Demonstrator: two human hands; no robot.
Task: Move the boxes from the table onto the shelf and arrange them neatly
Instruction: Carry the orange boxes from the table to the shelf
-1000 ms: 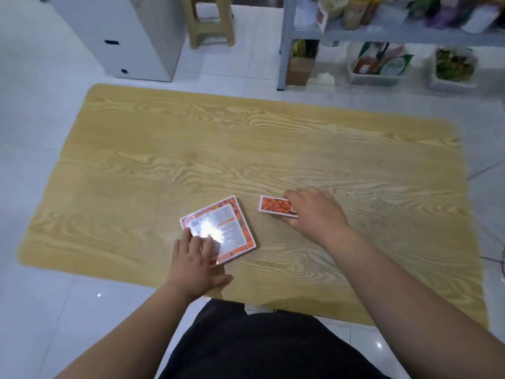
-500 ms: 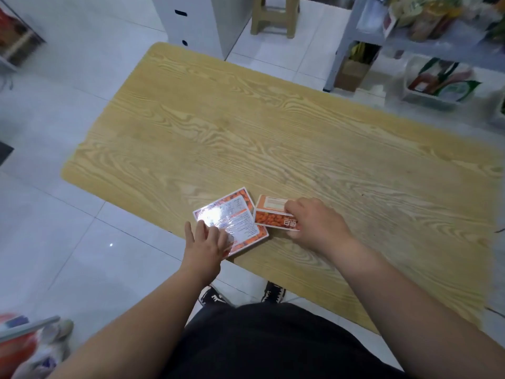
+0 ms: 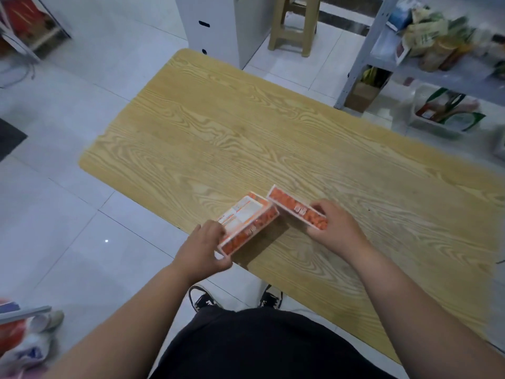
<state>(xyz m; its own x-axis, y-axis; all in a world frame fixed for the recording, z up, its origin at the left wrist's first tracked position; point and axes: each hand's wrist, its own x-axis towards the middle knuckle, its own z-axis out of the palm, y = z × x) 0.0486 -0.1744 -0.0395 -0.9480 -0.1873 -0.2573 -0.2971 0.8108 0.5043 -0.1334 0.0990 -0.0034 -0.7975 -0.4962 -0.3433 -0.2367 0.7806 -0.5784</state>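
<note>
Two flat orange-and-white boxes are held just above the near edge of the wooden table (image 3: 246, 127). My left hand (image 3: 203, 250) grips the left box (image 3: 247, 222) by its near end, the box tilted with its white label face up. My right hand (image 3: 333, 228) grips the right box (image 3: 295, 207) at its near right end, its orange side facing me. The two boxes almost touch at their far corners. The grey metal shelf (image 3: 437, 75) stands beyond the table's far right corner.
The shelf holds packets and jars, with white bins of goods on the floor under it. A white cabinet (image 3: 218, 26) and a wooden stool (image 3: 296, 26) stand past the table's far end. Bags lie on the floor at the lower left. My shoes show below the table edge.
Both boxes lay flat on the table under my hands; now each hand has lifted its box and tipped it up. The view has swung left and pulled back from the table.
</note>
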